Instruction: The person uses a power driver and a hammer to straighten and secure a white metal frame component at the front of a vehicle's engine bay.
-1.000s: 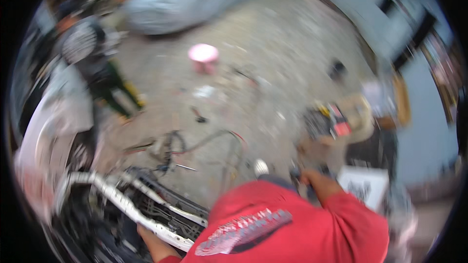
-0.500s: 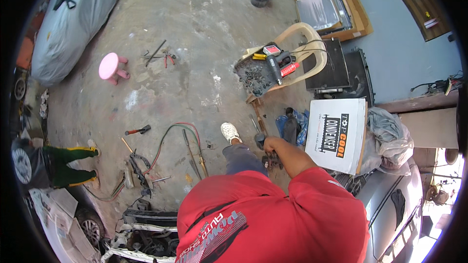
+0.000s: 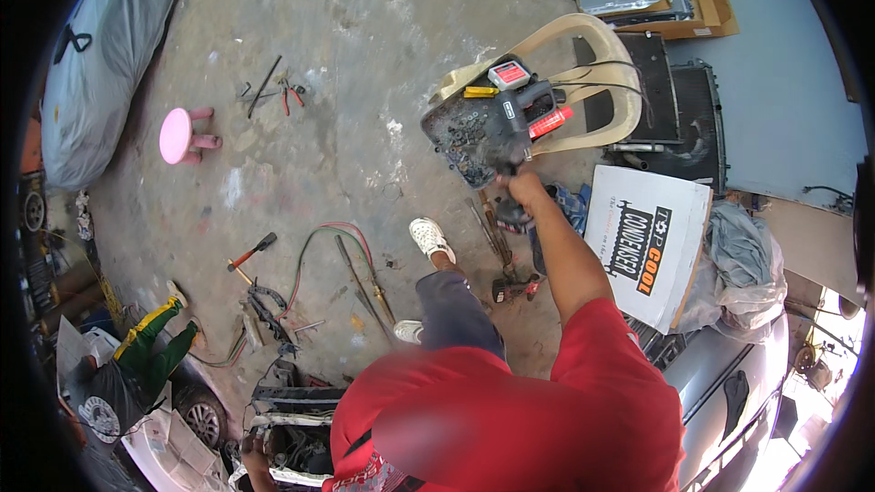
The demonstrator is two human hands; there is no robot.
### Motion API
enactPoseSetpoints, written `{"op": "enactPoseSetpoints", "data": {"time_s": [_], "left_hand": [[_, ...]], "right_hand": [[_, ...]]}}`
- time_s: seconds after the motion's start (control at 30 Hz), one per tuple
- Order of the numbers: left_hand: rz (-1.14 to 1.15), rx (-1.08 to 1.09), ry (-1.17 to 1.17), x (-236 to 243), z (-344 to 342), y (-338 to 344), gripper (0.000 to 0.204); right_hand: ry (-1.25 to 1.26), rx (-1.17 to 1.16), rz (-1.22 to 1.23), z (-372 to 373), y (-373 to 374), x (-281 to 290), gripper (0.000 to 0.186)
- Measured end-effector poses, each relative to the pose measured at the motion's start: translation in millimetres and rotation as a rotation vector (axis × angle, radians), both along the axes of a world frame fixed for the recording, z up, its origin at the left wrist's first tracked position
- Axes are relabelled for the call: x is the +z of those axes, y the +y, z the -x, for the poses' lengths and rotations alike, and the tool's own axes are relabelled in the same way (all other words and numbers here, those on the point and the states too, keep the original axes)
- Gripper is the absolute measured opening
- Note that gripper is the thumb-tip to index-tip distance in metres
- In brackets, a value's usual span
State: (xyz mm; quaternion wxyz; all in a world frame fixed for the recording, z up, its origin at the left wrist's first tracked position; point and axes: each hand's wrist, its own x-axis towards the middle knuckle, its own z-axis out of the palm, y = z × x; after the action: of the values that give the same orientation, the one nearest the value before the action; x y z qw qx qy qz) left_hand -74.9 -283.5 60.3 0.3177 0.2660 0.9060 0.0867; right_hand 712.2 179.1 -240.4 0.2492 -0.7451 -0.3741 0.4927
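Note:
My right hand (image 3: 523, 188) reaches out at the near edge of a dark tray (image 3: 437, 137) lying on a beige plastic chair (image 3: 624, 114). Its fingers look closed around a dark, blurred thing I cannot make out. Small bolts and clips (image 3: 465, 141) are scattered in the tray. Beside them lie a black heat gun (image 3: 516, 114), a red tube (image 3: 550, 122), a yellow piece (image 3: 480, 92) and a red-and-white box (image 3: 509, 75). At the lower left, my left hand (image 3: 255, 452) is at the opened car front (image 3: 292, 419); its fingers are too small to read.
A cordless tool (image 3: 515, 289) and metal bars lie on the floor below my right arm. Hoses (image 3: 319, 232), a hammer (image 3: 253, 251), pliers (image 3: 290, 96) and a pink stool (image 3: 178, 136) are to the left. A white carton (image 3: 606, 246) stands at right; another person (image 3: 114, 392) is lower left.
My right arm has stretched forward from above the floor tools to the tray's edge. My left hand has come into view at the car front. The other person has bent lower.

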Motion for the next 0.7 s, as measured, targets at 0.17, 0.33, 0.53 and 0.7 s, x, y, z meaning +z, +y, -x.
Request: {"op": "enactPoseSetpoints", "data": {"time_s": [0.17, 0.33, 0.53, 0.7], "left_hand": [[0.041, 0.165, -0.005, 29.0, -40.1, 60.9, 0.027], [0.247, -0.171, 0.088, 51.5, -49.6, 37.8, 0.044], [0.363, 0.265, 0.051, 64.9, -81.9, 28.4, 0.032], [0.353, 0.275, -0.038, 65.1, -137.2, 57.0, 0.032]], "right_hand": [[0.345, -0.328, 0.016, -7.3, 72.1, -43.3, 0.036], [0.556, -0.553, 0.060, 5.9, 112.6, -72.6, 0.027], [0.284, -0.487, 0.039, -11.6, 127.2, -130.0, 0.031], [-0.370, -0.268, 0.066, -5.9, 128.1, -141.4, 0.056]]}}
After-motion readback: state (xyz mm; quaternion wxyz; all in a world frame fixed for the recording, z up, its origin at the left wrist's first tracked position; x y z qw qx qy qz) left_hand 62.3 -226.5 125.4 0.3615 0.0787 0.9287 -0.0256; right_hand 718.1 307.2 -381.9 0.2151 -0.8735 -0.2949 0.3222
